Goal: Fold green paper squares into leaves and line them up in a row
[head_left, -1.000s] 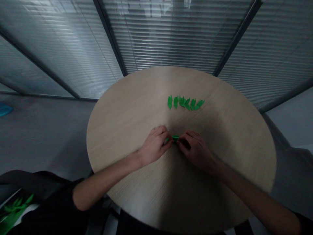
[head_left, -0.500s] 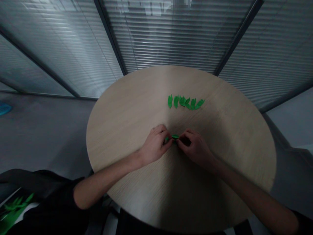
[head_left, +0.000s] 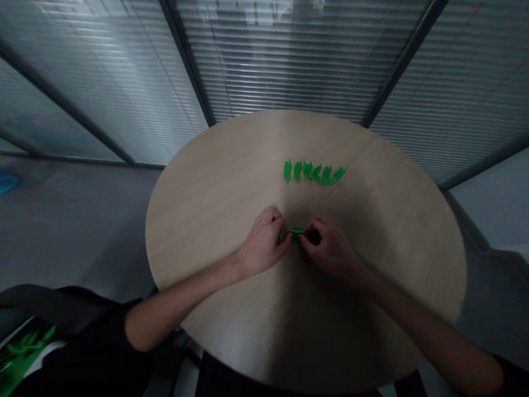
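Round table, fingers pinching — seemingly — green paper

Left hand, right hand, pinched tip to tip

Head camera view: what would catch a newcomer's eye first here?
The bright row of green folded paper leaves lies on the far half of the round pale wooden table. Nearer, the left hand and the right hand pinch a small green paper piece between them.

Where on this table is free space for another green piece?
Bare wood: left of the left hand to the table rim; right of the right hand and the row of green leaves. Crowded between the hands, around the green piece.
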`<action>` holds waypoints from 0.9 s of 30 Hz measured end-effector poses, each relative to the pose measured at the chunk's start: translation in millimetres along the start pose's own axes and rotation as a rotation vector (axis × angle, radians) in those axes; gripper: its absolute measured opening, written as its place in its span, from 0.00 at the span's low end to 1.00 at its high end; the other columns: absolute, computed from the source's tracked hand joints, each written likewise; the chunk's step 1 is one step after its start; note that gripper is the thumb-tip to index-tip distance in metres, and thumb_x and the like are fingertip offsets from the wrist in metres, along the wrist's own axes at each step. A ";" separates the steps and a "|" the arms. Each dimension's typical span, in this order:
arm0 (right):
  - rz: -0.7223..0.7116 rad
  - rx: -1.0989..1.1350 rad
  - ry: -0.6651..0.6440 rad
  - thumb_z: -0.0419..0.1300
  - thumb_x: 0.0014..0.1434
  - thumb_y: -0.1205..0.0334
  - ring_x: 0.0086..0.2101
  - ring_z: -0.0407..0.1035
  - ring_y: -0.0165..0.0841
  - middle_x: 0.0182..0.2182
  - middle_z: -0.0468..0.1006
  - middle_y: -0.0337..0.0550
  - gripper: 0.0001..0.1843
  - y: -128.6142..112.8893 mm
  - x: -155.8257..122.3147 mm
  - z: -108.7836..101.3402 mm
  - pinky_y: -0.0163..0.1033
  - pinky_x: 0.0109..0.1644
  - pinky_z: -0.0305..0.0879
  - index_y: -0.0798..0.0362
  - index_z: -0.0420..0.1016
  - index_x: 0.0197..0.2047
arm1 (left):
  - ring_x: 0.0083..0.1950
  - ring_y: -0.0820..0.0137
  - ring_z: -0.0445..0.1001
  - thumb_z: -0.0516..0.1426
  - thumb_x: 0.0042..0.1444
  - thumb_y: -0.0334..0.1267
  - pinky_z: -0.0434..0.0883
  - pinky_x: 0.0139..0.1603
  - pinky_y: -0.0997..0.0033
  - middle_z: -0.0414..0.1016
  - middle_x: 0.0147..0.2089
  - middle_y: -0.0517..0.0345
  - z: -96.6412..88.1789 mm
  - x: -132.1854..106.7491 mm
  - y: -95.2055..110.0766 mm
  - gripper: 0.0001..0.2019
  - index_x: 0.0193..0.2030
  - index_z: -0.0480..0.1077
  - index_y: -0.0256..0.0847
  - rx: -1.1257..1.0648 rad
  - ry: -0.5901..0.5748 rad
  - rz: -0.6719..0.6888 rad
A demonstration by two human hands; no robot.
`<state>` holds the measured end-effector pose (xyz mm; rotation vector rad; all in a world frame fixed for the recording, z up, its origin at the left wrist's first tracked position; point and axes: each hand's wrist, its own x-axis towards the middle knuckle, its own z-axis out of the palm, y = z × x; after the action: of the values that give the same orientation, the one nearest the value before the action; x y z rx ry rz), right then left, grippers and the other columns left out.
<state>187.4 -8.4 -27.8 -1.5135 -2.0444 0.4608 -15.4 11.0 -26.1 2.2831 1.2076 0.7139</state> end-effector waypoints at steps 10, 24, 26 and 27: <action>0.019 0.007 0.000 0.65 0.59 0.64 0.29 0.69 0.34 0.27 0.75 0.40 0.11 0.6 1.5 1.6 0.41 0.37 0.61 0.49 0.68 0.27 | 0.46 0.60 0.67 0.58 0.62 0.33 0.72 0.46 0.56 0.67 0.42 0.50 -0.1 0.3 2.8 0.04 0.35 0.68 0.40 0.000 -0.002 -0.016; 0.118 0.042 -0.093 0.65 0.58 0.62 0.28 0.67 0.33 0.27 0.76 0.39 0.11 -4.4 8.4 -4.5 0.40 0.35 0.57 0.50 0.67 0.28 | 0.44 0.61 0.67 0.59 0.62 0.31 0.71 0.43 0.58 0.64 0.45 0.50 -0.5 0.4 1.4 0.04 0.40 0.66 0.40 -0.045 -0.003 -0.040; 0.157 0.064 -0.105 0.65 0.58 0.62 0.28 0.68 0.33 0.27 0.76 0.39 0.09 -4.8 9.6 -5.0 0.40 0.35 0.58 0.50 0.68 0.30 | 0.44 0.62 0.67 0.59 0.62 0.30 0.71 0.43 0.59 0.64 0.45 0.51 -0.4 0.4 0.9 0.05 0.41 0.66 0.40 -0.053 -0.002 -0.044; 0.169 0.076 -0.108 0.66 0.57 0.62 0.28 0.68 0.33 0.27 0.76 0.39 0.09 -4.5 10.3 -5.1 0.40 0.35 0.58 0.50 0.68 0.31 | 0.45 0.61 0.67 0.59 0.62 0.30 0.71 0.43 0.59 0.64 0.45 0.51 -0.2 0.4 0.5 0.05 0.41 0.66 0.40 -0.055 -0.002 -0.045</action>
<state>184.8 -0.2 -18.9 -1.6548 -1.9628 0.6920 -15.0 11.2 -25.5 2.2048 1.2197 0.7191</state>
